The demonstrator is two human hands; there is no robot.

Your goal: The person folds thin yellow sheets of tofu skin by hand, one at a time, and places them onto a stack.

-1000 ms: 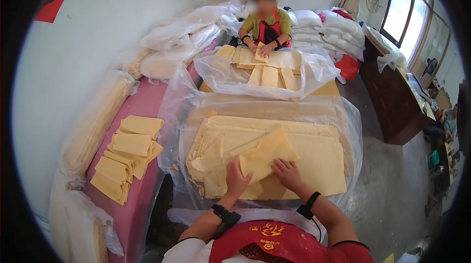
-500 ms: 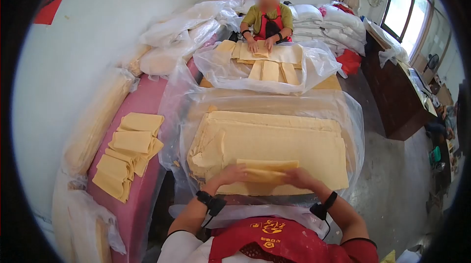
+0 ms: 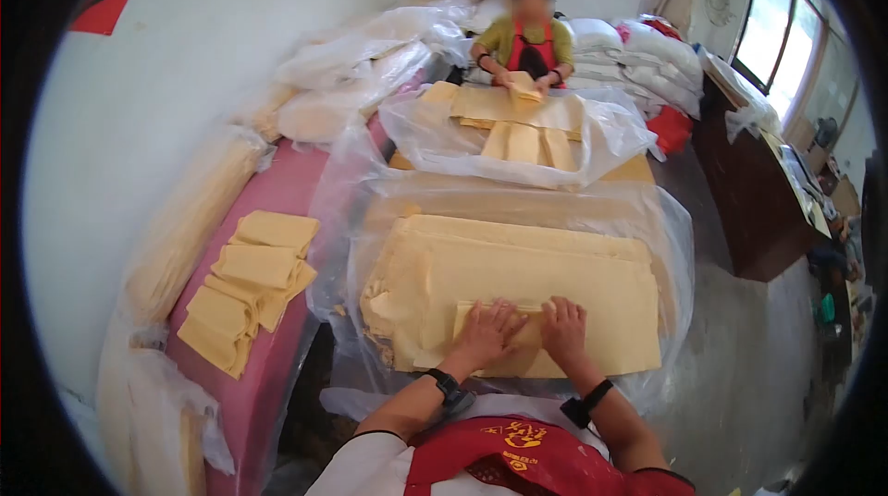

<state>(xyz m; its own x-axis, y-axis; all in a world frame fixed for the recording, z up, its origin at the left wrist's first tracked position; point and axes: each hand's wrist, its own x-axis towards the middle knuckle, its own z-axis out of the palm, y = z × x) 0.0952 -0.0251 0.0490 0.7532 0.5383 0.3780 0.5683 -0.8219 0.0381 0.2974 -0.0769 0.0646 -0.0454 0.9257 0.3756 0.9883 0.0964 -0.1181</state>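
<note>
A stack of wide, thin yellow sheets (image 3: 592,293), which look like bean curd skin, lies on clear plastic in front of me. On its near part rests a narrow folded sheet (image 3: 467,313). My left hand (image 3: 486,334) lies flat on that folded sheet with its fingers spread. At the folded sheet's right end, my right hand (image 3: 562,330) rests with its fingers stretched forward, pressing down. Both palms face downward, and they cover much of the folded sheet.
Folded yellow sheets (image 3: 259,267) lie in a row on a pink surface (image 3: 277,180) to my left. Across from me a person (image 3: 529,43) handles a folded sheet above another stack (image 3: 499,106). Plastic-wrapped bundles (image 3: 199,209) line the wall. A dark wooden cabinet (image 3: 754,191) stands right.
My hands have gone from gripping the folded sheet's two ends to lying on top of it, closer together. The person opposite has lifted a folded sheet. The view has shifted slightly.
</note>
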